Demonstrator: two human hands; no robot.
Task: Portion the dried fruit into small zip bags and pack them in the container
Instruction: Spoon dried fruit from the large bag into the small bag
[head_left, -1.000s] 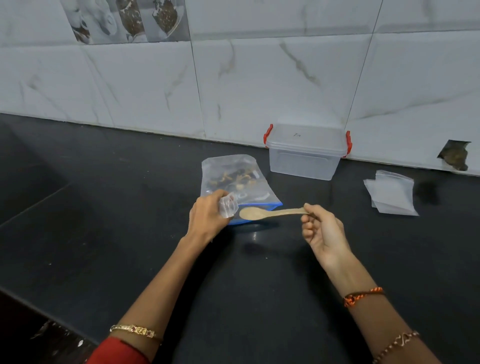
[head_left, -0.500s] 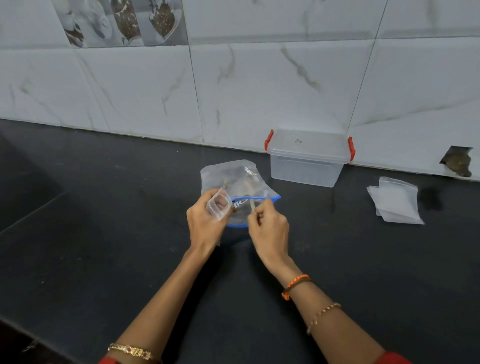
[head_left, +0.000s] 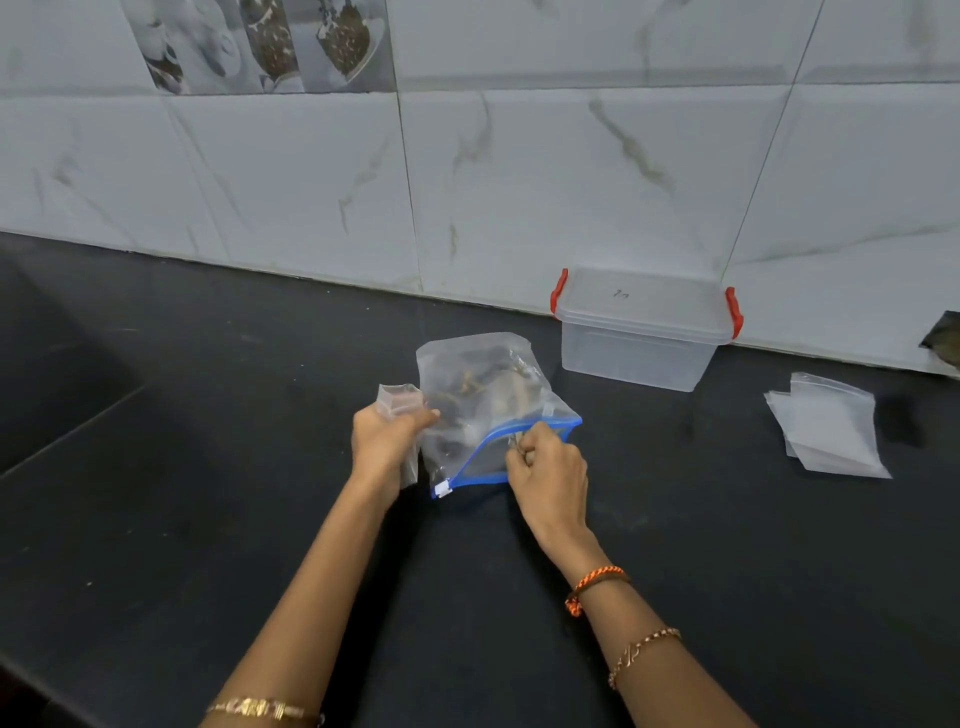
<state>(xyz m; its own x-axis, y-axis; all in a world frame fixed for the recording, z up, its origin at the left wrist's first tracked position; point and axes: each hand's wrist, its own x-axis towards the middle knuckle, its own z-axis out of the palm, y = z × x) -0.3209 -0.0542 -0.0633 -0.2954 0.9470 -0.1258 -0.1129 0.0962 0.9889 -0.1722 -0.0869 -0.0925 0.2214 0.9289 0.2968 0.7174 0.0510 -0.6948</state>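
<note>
A large clear zip bag (head_left: 483, 400) with a blue zipper rim lies on the black counter and holds dark dried fruit. My left hand (head_left: 387, 441) grips a small empty zip bag (head_left: 397, 400), its mouth up, just left of the big bag. My right hand (head_left: 545, 470) holds a wooden spoon's handle at the big bag's open blue mouth; the spoon's bowl is inside the bag and mostly hidden. A clear lidded container (head_left: 644, 332) with red clips stands behind, against the wall.
A stack of empty small zip bags (head_left: 826, 426) lies on the counter at the right. The tiled wall (head_left: 467, 182) runs along the back. A dark recess drops off at the left edge of the counter (head_left: 208, 519).
My right hand has swung the spoon from out in the open at the right into the big bag's mouth. My left hand has raised the small bag a little.
</note>
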